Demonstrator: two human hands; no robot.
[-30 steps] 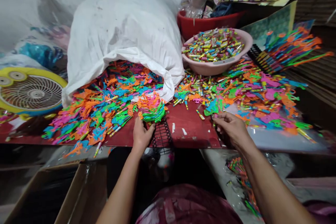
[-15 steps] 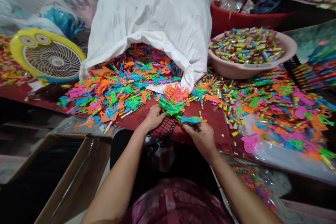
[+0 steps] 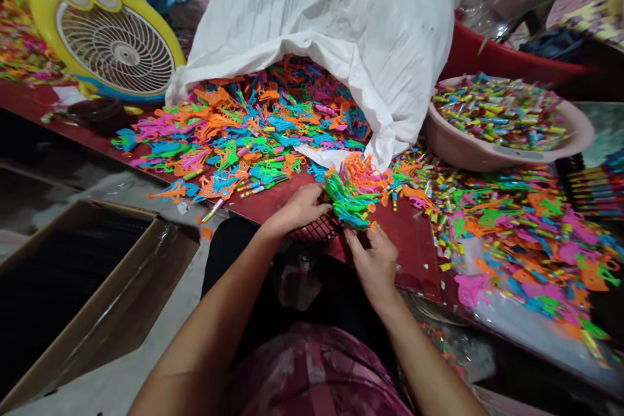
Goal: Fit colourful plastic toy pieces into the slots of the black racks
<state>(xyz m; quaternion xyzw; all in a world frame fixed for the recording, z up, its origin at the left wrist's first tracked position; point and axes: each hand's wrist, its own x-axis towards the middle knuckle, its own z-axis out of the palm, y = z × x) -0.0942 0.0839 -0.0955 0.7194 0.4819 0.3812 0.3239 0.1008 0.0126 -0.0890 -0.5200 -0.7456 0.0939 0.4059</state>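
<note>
A stack of pink, orange, green and blue plastic pieces [image 3: 355, 194] stands at the table's front edge, beside a black mesh [image 3: 316, 226]. My left hand [image 3: 305, 208] is at the mesh's upper left, thumb and fingers closed together; what they hold is too small to make out. At the lower right of the stack is my right hand [image 3: 371, 253], its thumb and forefinger apart near the blue pieces on the bottom, nothing visible between them. Behind, a white sack [image 3: 322, 6] lies with its mouth open, and a loose pile of coloured pieces [image 3: 244, 123] spills from it.
A yellow fan [image 3: 117, 45] stands at the left. A pink basin [image 3: 492, 149] of small wrapped items is at the right, with another pile of coloured pieces [image 3: 541, 234] in front. Below the table at the left is a cardboard box [image 3: 136, 299].
The blue pieces that my right hand held apart now lie against the stack, and its fingers have come off them. The whole view has shifted and tilted.
</note>
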